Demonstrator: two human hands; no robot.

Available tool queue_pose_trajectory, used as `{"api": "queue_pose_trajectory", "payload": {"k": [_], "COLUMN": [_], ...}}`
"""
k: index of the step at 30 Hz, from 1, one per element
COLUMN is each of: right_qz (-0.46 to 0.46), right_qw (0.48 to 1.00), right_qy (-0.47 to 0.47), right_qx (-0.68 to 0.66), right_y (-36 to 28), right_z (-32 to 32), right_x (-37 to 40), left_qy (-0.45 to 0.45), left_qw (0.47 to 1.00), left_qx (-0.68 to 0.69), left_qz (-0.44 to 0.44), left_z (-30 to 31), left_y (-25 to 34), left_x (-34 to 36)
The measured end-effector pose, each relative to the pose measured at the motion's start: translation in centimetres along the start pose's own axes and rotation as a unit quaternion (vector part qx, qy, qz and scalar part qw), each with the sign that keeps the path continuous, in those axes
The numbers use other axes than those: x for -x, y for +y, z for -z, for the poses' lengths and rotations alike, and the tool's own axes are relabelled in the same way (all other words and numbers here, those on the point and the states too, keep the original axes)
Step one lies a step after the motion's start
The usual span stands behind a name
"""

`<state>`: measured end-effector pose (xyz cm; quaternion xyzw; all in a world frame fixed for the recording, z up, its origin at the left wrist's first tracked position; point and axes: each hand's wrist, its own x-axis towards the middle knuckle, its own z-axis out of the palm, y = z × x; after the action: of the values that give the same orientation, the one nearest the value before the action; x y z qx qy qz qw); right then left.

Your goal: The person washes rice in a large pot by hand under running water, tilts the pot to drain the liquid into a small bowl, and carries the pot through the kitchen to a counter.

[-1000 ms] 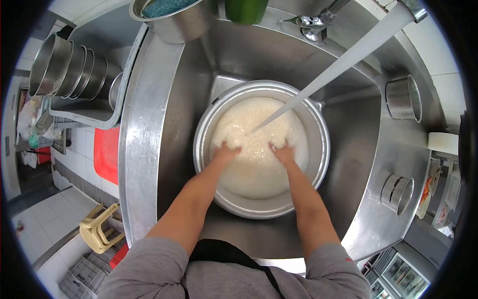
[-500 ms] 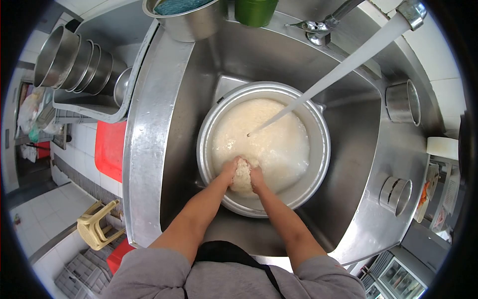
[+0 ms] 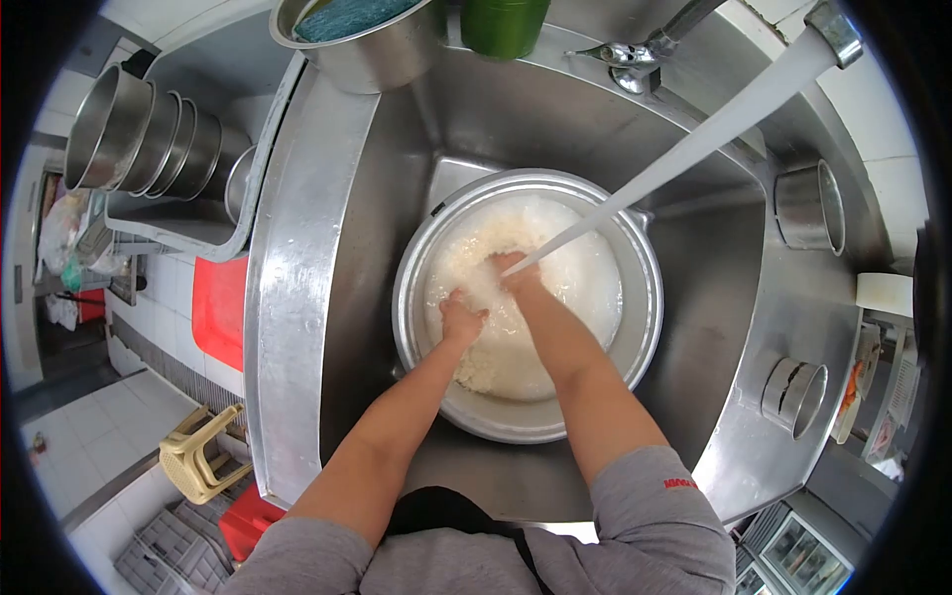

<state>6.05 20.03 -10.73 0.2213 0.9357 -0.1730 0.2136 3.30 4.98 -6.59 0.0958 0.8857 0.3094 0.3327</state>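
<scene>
A large round metal pot (image 3: 650, 297) stands in the sink, holding rice (image 3: 481, 372) under cloudy, whitish water. My left hand (image 3: 462, 319) is at the left side of the pot, at the water's surface, with its fingers apart and nothing gripped. Farther in, near the pot's middle, my right hand (image 3: 518, 272) dips into the water and rice. The stream of water (image 3: 684, 147) from the tap falls right at it. Its fingertips are hidden by the cloudy water and the splash, so their grip does not show.
The steel sink (image 3: 694, 327) surrounds the pot. A metal pot with a blue-green thing inside (image 3: 372, 50) and a green container (image 3: 504, 25) stand at the back edge. Steel containers (image 3: 114, 134) lie in a grey tub at left; metal cups (image 3: 808, 206) line the right.
My hands have parted and let go of the clump of rice between them. The right hand has moved forward into the falling water; the left has shifted slightly forward and opened.
</scene>
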Motion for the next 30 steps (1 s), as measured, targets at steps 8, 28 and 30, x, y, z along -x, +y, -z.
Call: {"api": "queue_pose_trajectory", "payload": {"k": [8,28,30], "right_qz": [-0.194,-0.342,-0.413], "right_qw": [0.976,0.86,0.801], "right_qy": [-0.093,0.169,0.305], "right_qx": [-0.019,-0.339,-0.309], "right_y": [5.4,4.8,8.4], "right_z": [8.4,-2.6,-2.0], "right_x": [6.0,12.0,11.5], "left_qy": [-0.203,-0.378,-0.396], "left_qw": [0.928,0.889,0.894], "left_qx": [0.259,0.196,0.152], "left_qz": [0.174,0.17,0.148], "left_z": [-3.2,-1.6,0.3], "left_y": [5.8,11.7,12.0], "left_x": [-4.4,-6.8,-6.1]}}
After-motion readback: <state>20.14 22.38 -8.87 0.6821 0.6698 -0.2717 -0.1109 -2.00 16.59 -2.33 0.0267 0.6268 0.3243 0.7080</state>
